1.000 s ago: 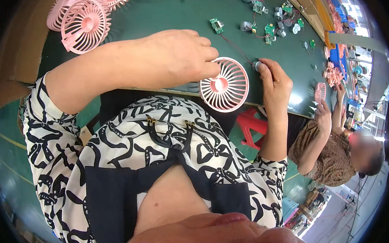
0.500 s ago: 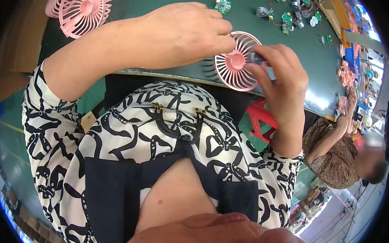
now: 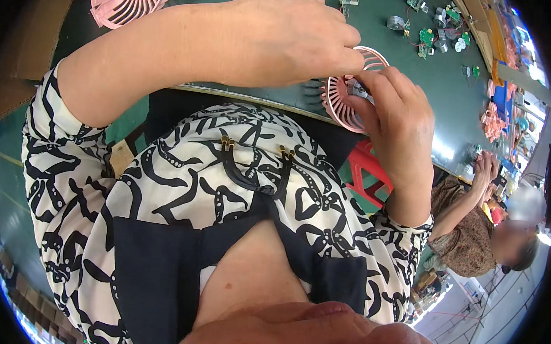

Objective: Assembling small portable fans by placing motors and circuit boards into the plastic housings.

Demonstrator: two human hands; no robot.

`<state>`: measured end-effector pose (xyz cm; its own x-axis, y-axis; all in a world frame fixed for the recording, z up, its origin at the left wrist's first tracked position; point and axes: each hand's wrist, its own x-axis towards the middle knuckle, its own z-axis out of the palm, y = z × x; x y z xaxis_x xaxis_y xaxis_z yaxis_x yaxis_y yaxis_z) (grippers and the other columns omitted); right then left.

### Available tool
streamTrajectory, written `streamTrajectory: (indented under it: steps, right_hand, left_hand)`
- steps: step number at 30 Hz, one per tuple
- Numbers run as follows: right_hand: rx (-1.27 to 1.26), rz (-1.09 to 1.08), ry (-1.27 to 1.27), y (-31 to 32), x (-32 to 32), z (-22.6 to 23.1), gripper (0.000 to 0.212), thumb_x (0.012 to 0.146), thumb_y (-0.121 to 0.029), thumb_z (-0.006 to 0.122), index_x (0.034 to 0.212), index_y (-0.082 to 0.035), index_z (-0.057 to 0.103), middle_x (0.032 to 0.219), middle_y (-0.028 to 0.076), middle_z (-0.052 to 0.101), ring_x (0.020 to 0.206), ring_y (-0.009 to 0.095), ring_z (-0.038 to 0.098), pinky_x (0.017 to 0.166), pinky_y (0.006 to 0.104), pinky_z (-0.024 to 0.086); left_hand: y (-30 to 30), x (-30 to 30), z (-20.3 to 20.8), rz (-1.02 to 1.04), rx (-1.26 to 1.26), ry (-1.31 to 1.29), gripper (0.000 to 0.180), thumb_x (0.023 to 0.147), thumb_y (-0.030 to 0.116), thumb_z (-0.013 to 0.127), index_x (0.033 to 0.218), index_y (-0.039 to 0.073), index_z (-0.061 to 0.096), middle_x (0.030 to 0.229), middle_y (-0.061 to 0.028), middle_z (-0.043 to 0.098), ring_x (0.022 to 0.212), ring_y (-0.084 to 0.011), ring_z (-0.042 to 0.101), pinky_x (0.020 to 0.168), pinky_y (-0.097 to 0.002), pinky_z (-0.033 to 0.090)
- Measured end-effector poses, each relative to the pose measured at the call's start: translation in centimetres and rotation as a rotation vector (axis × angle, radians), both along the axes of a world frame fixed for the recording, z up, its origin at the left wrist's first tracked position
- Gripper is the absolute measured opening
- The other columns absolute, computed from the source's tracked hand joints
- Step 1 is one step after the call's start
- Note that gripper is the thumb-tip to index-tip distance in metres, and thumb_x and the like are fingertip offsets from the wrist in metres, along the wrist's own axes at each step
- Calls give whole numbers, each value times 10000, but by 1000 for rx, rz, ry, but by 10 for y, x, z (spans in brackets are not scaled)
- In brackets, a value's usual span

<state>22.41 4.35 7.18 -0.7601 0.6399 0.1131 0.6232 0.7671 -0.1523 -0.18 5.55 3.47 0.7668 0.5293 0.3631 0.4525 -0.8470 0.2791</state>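
A round pink fan grille (image 3: 337, 105) is at the table's near edge, its slotted ribs curving round a central hub. My left hand (image 3: 295, 39) is closed with its fingertips at the grille's upper left rim; the exact grip is hidden behind the knuckles. Between the thumb and fingers of my right hand (image 3: 400, 107) is a small silvery motor (image 3: 357, 88), held over the hub, which is mostly covered. Whether the motor touches the hub I cannot tell. Just beyond my left hand a small green circuit board (image 3: 348, 1) shows in part.
More pink grilles (image 3: 132, 2) lie at the far left, beside a cardboard box (image 3: 37, 32). Several motors wired to green boards (image 3: 426, 40) are spread at the far right. A red stool (image 3: 369, 170) stands below the table edge. Another person (image 3: 466, 225) works at right.
My right hand has brought the motor leftward, from the grille's right side to over its hub. The view has shifted slightly. The other person's hands have moved closer in.
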Motion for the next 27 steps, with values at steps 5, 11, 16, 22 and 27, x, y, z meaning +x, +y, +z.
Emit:
streamTrajectory:
  steps: [5,11,16,22,27]
  right_hand:
    - [69,-59,-59,-4,1,-6,231,799,-186,729,962,-60,623,874,99,617,783,316,606,674,400,470]
    - [174,-60,-77,-2,-2,-7,229,799,-247,732,820,-72,587,803,53,597,752,232,619,630,371,455]
    - [51,-100,77,-4,5,-8,316,821,-289,717,1024,-58,643,970,94,624,854,279,632,714,389,496]
    - [119,2,162,-25,35,-44,564,768,-267,754,1276,-67,615,1280,123,595,1032,309,598,867,408,466]
    - [187,-1,289,-21,31,-65,514,767,-214,760,1242,-53,646,1229,126,636,982,292,616,855,382,452]
  left_hand:
    - [2,1,0,-14,10,3,165,773,86,626,922,52,563,924,-87,579,906,-271,596,810,-387,488]
    - [8,3,4,-29,18,20,164,790,104,611,937,49,564,927,-94,581,909,-280,599,806,-393,489]
    - [14,1,-5,-37,22,32,154,801,114,604,941,61,569,927,-94,588,914,-286,609,820,-394,491]
    - [16,9,-3,-89,28,29,126,842,146,558,927,55,573,926,-88,598,926,-266,622,818,-381,497]
    - [1,2,16,-3,207,91,167,845,183,595,971,80,558,965,-85,563,901,-259,612,828,-368,486]
